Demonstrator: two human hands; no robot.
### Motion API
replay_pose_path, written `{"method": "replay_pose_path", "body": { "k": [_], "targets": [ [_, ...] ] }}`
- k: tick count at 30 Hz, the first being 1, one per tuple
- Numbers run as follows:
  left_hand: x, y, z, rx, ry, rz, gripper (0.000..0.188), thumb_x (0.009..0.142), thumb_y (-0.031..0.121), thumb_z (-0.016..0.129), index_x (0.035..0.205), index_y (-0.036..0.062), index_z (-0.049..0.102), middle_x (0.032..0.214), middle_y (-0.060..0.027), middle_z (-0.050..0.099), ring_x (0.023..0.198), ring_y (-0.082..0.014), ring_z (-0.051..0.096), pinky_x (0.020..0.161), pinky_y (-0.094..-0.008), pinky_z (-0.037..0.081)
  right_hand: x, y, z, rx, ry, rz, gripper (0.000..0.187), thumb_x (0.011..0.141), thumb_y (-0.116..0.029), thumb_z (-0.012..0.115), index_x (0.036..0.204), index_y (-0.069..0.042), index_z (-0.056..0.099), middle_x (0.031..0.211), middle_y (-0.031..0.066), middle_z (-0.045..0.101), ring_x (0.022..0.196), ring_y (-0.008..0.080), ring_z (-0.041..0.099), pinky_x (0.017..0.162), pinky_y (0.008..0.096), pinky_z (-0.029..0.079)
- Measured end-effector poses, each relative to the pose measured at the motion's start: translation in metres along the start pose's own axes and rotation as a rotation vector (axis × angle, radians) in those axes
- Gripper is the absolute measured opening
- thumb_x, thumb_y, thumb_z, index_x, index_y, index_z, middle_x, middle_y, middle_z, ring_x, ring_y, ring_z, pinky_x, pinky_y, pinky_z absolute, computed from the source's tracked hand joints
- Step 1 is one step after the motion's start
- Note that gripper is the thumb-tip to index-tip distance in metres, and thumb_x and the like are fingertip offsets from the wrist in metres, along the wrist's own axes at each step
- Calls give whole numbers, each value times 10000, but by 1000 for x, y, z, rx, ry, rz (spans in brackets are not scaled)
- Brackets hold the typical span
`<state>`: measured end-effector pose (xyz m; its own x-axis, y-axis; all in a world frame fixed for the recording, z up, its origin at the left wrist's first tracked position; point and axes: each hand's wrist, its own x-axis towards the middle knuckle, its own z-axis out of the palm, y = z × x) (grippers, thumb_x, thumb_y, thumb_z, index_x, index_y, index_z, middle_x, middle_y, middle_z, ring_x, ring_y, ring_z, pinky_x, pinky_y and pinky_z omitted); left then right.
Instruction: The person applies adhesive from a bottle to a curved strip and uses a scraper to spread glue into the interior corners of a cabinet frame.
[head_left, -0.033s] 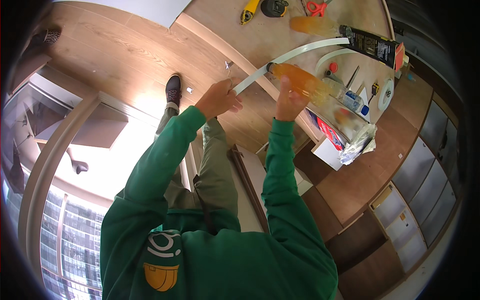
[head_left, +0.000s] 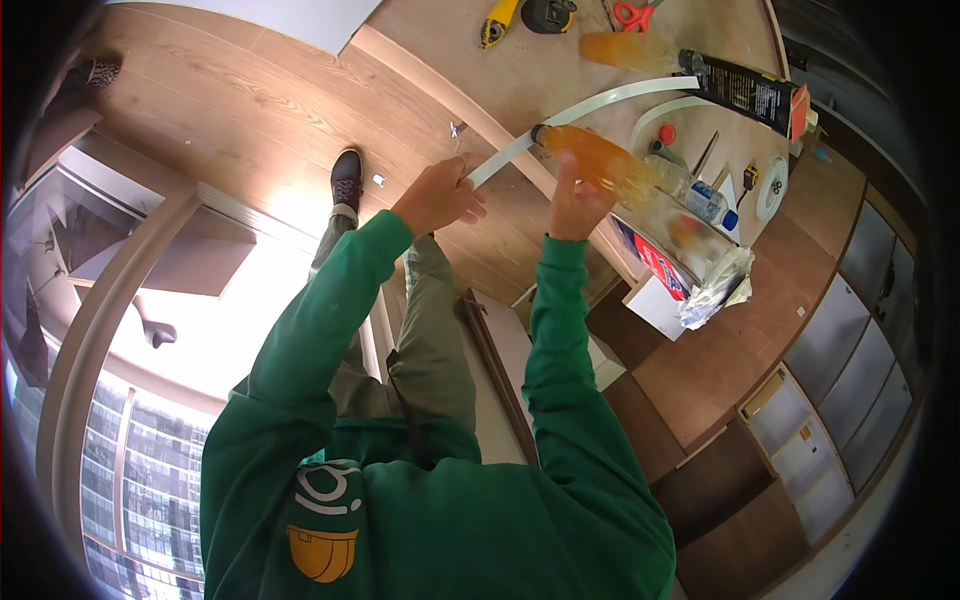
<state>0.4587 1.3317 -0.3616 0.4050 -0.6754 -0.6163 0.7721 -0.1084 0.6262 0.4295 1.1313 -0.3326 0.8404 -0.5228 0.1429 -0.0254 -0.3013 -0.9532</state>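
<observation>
A long white flexible strip (head_left: 600,97) arcs over the workbench edge. Its near end is pinched in my left hand (head_left: 441,198), in front of the bench. My right hand (head_left: 580,207) grips a clear plastic bottle (head_left: 598,157) of orange, glue-like stuff. The bottle lies tilted, its dark tip pointing left at the strip; whether the tip touches it I cannot tell. Toward the back, the strip's far end meets a black box-shaped pack (head_left: 745,92). A second orange-filled bottle (head_left: 625,50) rests on the bench beyond my right hand.
On the bench are red-handled scissors (head_left: 632,15), a tape measure (head_left: 548,14), a yellow-handled tool (head_left: 498,24), a red cap (head_left: 666,133), a blue-capped water bottle (head_left: 708,204) and a white roll (head_left: 771,188). A crumpled plastic bag (head_left: 718,288) hangs at the bench's right.
My right hand and the bottle have shifted very slightly to the left. My left hand and the strip look the same.
</observation>
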Motion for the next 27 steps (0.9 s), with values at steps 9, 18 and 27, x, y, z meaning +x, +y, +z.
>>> {"method": "replay_pose_path", "body": {
  "k": [9,18,27],
  "targets": [
    [4,-3,1,-9,8,-18,459,1005,16,347,1462,-17,379,1058,-163,641,888,-214,717,793,-322,621,32,21,-20,-422,-49,-88,264,881,-104,748,1104,15,674,1130,101,695,1036,184,641,885,340,498],
    [6,-3,-2,-9,13,-22,463,1004,22,351,1464,-3,394,1047,-156,642,868,-203,715,795,-321,619,-3,13,1,-338,-51,-167,241,909,-189,733,1027,18,691,1017,73,714,950,176,658,849,304,497],
    [9,-11,-2,-45,44,-58,455,1001,23,359,1452,5,417,1026,-144,646,871,-197,715,798,-321,614,30,17,-14,-456,-50,-163,237,910,-180,731,1045,10,692,1080,92,702,904,180,643,773,323,497]
  ]
}}
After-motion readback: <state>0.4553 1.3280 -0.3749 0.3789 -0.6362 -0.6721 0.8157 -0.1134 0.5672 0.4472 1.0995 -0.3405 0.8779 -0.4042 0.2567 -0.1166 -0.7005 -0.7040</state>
